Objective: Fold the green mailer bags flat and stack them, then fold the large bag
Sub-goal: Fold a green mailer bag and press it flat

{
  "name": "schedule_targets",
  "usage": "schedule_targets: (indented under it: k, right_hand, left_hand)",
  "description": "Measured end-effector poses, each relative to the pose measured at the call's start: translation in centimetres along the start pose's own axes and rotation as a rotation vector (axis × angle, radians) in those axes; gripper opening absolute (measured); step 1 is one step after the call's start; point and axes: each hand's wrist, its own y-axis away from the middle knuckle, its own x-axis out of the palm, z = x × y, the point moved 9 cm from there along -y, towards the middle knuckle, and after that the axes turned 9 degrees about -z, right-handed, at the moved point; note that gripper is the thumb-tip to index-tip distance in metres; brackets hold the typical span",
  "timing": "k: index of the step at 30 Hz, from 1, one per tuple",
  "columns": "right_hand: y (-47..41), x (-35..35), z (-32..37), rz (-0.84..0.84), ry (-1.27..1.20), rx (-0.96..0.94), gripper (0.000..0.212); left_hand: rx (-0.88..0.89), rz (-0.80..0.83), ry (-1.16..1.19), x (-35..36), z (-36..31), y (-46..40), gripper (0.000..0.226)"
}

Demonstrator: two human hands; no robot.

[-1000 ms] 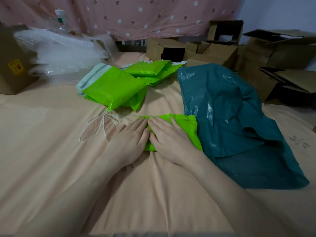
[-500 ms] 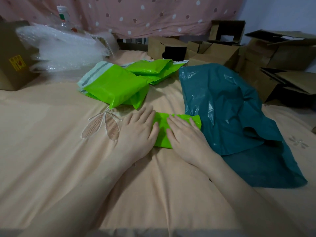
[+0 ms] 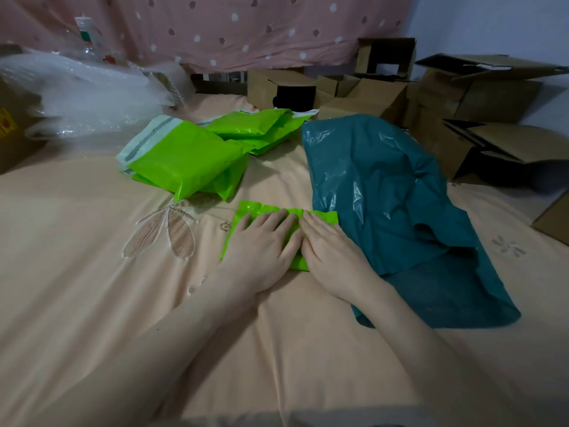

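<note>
The bed (image 3: 92, 288) gives soft backing, so pressing this fold flat calls for firm, even weight, and the big teal bag (image 3: 385, 195), crumpled just right of the right hand (image 3: 332, 254), waits its turn. Beyond the fingertips lies the loose pile of green mailers (image 3: 184, 158), which I'd judge needs squaring before anything is stacked. Both hands lie open, palms down, side by side on the small folded green mailer (image 3: 243, 217), left hand (image 3: 264, 241) covering its middle; sweeping outward from the centre should push air out.

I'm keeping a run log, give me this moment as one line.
step: pressing fold | left hand, right hand: flat on folded green mailer | teal bag: unfolded | green pile: behind
</note>
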Motion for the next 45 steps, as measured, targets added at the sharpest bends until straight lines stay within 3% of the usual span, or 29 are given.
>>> schedule_targets:
  k: [3, 7, 14, 19, 24, 26, 30, 33, 37, 45]
  right_hand:
    - [0.0, 0.0, -0.1, -0.006, -0.054, -0.022, 0.048]
    - [0.7, -0.2, -2.0, -0.015, -0.146, 0.098, 0.053]
    - [1.1, 0.3, -2.3, 0.021, -0.024, 0.083, 0.054]
    - [1.7, -0.3, -2.5, -0.045, 0.019, 0.109, 0.055]
    - [1.9, -0.1, -2.5, -0.005, -0.034, 0.102, 0.056]
    - [2.1, -1.0, -2.4, -0.065, -0.042, 0.117, 0.055]
    - [3.0, -4.6, -2.8, -0.370, 0.083, 0.196, 0.051]
    - [3.1, -4.3, -2.7, -0.360, 0.081, 0.235, 0.051]
    - [2.6, -3.6, -2.5, -0.327, -0.089, 0.294, 0.051]
    - [2.3, -4.6, -3.1, -0.476, -0.651, 0.373, 0.053]
  left_hand:
    - [0.074, -0.002, 0.041, 0.3, -1.4, -0.1, 0.077]
    - [0.065, 0.052, 0.018, 1.2, -1.2, -0.1, 0.083]
    - [0.121, 0.077, 0.012, 1.7, -2.4, -0.5, 0.076]
    - [0.116, 0.103, 0.029, 2.1, -2.2, -0.3, 0.073]
    - [0.133, 0.116, 0.031, 1.9, -2.3, -0.1, 0.075]
    - [0.080, 0.057, 0.028, 1.1, -1.4, 0.0, 0.077]
    - [-0.227, -0.171, 0.002, -2.6, 3.9, 0.6, 0.080]
    - [-0.333, -0.141, -0.032, -3.5, 6.7, 1.6, 0.068]
    - [-0.340, -0.053, 0.206, -2.2, 6.5, 2.4, 0.056]
    - [-0.454, -0.324, 0.767, -4.3, 6.6, 1.9, 0.044]
